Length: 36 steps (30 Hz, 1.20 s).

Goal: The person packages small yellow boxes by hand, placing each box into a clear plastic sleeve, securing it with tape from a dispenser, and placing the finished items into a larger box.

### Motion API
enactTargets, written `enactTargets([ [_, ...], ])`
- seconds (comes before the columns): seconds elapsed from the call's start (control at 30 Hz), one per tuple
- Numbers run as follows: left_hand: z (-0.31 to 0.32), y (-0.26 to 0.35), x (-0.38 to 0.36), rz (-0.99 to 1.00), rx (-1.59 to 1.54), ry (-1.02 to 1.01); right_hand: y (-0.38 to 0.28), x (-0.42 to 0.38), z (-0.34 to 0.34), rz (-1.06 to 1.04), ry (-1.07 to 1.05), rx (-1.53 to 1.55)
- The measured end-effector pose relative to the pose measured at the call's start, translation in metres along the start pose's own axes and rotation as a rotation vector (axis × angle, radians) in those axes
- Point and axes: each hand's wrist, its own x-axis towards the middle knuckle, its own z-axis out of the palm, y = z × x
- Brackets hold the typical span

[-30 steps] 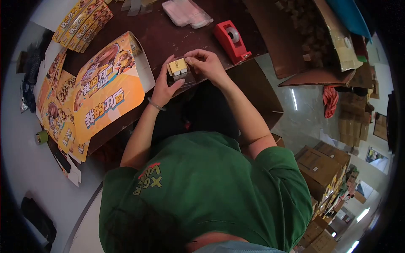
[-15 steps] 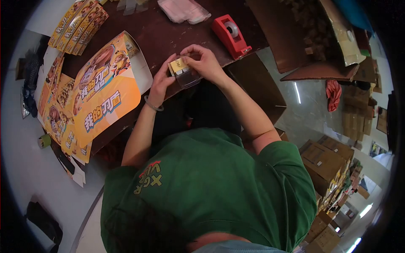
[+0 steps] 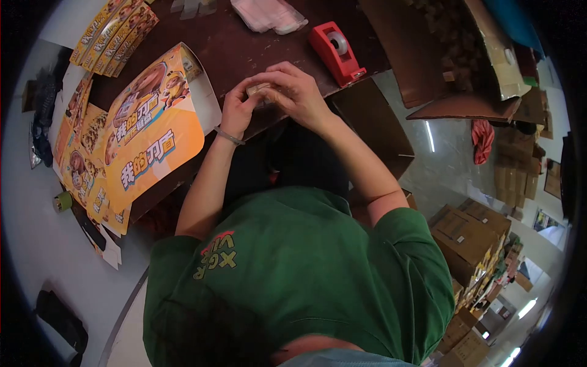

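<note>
Both hands meet over the front edge of the dark red table [image 3: 202, 30], wrapped round a small yellow-and-white box [image 3: 258, 89] in a clear plastic bag. Only a pale sliver of the box shows between the fingers; the rest is covered. My left hand [image 3: 237, 105], with a bracelet at its wrist, grips the box from the left with bent fingers. From the right, my right hand [image 3: 296, 92] closes over its top, fingers reaching across to the left hand. Just right of the hands stands a red tape dispenser [image 3: 350, 64] with a clear roll.
Printed orange cardboard display boxes [image 3: 147, 162] lie at the left, near a row of yellow packs [image 3: 113, 37]. Pink plastic bags [image 3: 269, 13] lie at the table's back. An open carton [image 3: 465, 107] holding many small brown pieces is at the right, with stacked cartons [image 3: 468, 235] behind.
The box has turned and sunk between the hands, so its yellow face and clear bag are now mostly hidden. My right fingers have moved from pinching its top to covering it.
</note>
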Motion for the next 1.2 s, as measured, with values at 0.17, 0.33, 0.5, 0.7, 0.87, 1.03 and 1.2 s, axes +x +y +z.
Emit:
enactTargets([
  [0.17,0.001,-0.001,-0.005,0.004,-0.05,0.001,0.018,0.008,-0.004,-0.129,-0.098,-0.249],
  [0.33,0.009,-0.015,-0.005,0.147,-0.099,0.038,0.029,0.01,0.007,0.007,0.0,-0.155],
  [0.5,0.008,-0.018,-0.019,0.135,-0.324,-0.011,0.026,0.005,0.018,0.121,-0.002,0.066],
  [0.7,0.006,-0.015,-0.037,0.22,0.072,-0.043,0.016,0.006,0.006,0.232,-0.07,-0.011],
  [0.87,0.02,-0.032,-0.027,0.226,0.322,0.227,0.003,-0.008,0.018,0.171,0.151,-0.349],
  [1.03,0.054,-0.041,-0.04,0.352,0.224,0.277,-0.006,-0.037,0.035,0.164,0.223,-0.531],
  [1.2,0.037,-0.009,-0.013,0.242,0.11,0.163,0.02,-0.023,-0.022,-0.08,-0.123,-0.378],
])
